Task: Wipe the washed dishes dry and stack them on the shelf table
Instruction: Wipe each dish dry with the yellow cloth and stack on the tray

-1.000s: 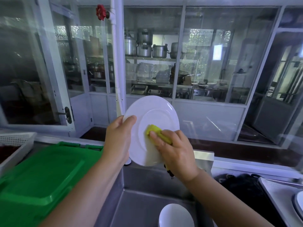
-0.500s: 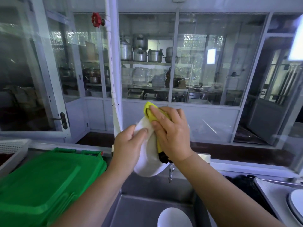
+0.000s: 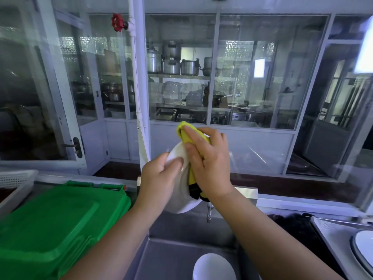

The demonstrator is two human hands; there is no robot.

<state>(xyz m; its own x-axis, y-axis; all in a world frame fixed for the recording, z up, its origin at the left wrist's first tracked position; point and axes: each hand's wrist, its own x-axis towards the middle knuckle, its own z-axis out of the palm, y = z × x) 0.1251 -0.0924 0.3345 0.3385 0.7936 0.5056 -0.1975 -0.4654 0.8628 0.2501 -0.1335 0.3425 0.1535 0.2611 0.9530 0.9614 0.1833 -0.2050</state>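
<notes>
At the far left we see the corner of a white basket on the counter. Next to it is a stack of green lids, close to our left arm. Up high there is a red tap wheel on a white pipe that runs down the glass wall.

In the middle, we hold a white plate up on its edge, over the sink. Our left hand grips the left side of the plate, with the thumb pressed flat on the side that faces us. Our right hand is wrapped round a yellow cloth and holds it against the top of the plate. A bit of the cloth sticks out above our fingers, and a black bit hangs out under our palm. The two hands are touching each other.

Behind the glass, big metal pots sit on a shelf.

Just under the plate is a small metal tap. Down in the sink sits a white bowl.

At the far right, on the counter, a white dish with a dark rim lies on a grey tray.
</notes>
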